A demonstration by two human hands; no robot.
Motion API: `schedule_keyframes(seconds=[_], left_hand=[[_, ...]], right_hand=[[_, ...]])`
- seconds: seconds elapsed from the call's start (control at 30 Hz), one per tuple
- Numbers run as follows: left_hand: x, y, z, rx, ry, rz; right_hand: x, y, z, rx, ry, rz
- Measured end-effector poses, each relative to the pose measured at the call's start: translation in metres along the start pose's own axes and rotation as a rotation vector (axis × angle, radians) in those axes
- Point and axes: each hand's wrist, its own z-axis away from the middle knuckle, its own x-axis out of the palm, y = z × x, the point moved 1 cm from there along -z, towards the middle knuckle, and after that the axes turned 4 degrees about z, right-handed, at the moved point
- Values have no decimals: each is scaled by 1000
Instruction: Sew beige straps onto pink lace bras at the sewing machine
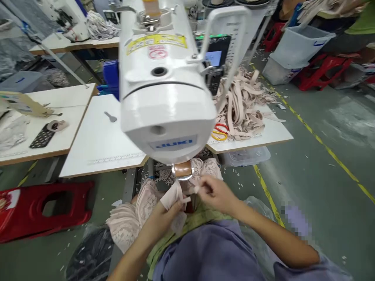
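Note:
My left hand is closed on a small pale pink fabric piece, held up in front of my lap. My right hand pinches a thin pale strip end right beside that piece, fingers pressed together. Both hands work just below the head of a white JUKI sewing machine, which fills the middle of the view. Pink lace fabric lies draped over my lap to the left of my hands.
A heap of beige straps and red and yellow rubber bands lie on the white table at right. A red plastic stool lies on the floor at left. Grey bins stand far right. Yellow floor line.

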Motion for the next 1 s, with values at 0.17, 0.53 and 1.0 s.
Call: schedule_keyframes(seconds=[0.17,0.53,1.0], left_hand=[[-1,-7,-2,-4,124,294],[26,8,3,68,234,457],[20,17,6,281,243,50]], right_hand=[[-4,-24,3,-79,245,-10],[28,-51,-9,-286,275,34],[5,-50,-21,-151,-31,-187]])
